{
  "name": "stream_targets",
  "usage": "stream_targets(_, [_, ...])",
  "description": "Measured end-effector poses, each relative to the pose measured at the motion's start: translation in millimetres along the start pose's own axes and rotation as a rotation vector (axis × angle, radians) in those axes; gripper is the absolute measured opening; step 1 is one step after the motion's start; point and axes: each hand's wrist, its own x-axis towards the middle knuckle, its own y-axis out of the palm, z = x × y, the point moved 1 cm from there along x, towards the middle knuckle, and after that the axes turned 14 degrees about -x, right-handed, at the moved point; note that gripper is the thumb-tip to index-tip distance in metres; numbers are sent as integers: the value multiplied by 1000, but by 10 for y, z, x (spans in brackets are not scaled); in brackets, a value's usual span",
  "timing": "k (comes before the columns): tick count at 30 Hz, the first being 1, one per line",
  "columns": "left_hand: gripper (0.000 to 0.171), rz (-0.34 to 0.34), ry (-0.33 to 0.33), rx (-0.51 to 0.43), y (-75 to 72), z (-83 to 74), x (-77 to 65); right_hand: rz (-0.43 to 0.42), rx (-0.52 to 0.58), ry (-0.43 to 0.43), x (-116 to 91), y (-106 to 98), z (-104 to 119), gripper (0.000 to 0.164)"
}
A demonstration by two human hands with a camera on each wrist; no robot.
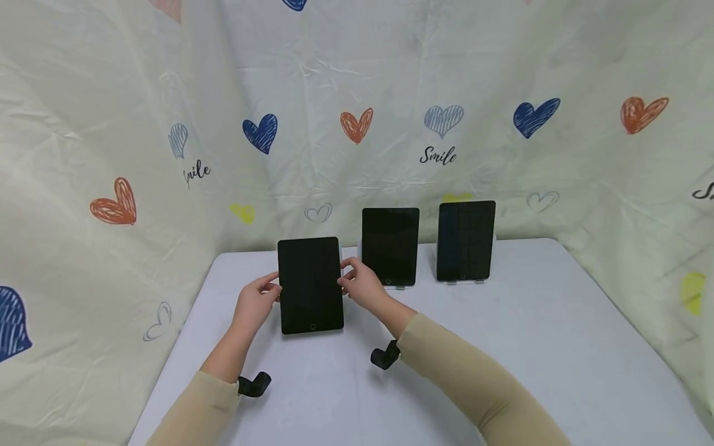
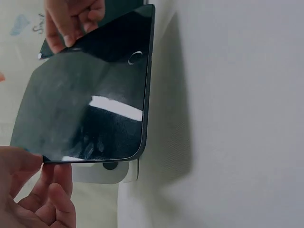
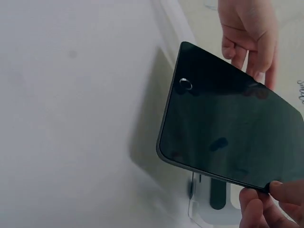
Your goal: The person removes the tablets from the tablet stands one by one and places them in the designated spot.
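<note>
A black tablet (image 1: 310, 285) with a round home button at its lower edge is held upright between two hands in the head view. My left hand (image 1: 258, 303) pinches its left side edge between thumb and fingers. On the opposite side edge, my right hand (image 1: 361, 284) grips in the same way. Behind the tablet, a pale stand (image 2: 95, 175) shows in the left wrist view, mostly hidden by the screen. The right wrist view shows part of a stand (image 3: 204, 202) with a dark oval in it. A shadow of the tablet falls on the table below.
Two more black tablets, one in the middle (image 1: 390, 241) and one on the right (image 1: 465, 238), lean upright on stands along the back of the white table (image 1: 530, 347). A cloth (image 1: 312, 80) printed with hearts hangs behind and at both sides.
</note>
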Motion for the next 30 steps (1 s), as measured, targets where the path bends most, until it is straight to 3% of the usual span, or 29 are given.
stream_targets(18, [43, 125, -125, -1, -41, 287, -282, 160, 38, 68, -221, 241, -177, 23])
stream_targets(30, [44, 207, -146, 127, -36, 436, -326, 233, -20, 130, -294, 367, -259, 20])
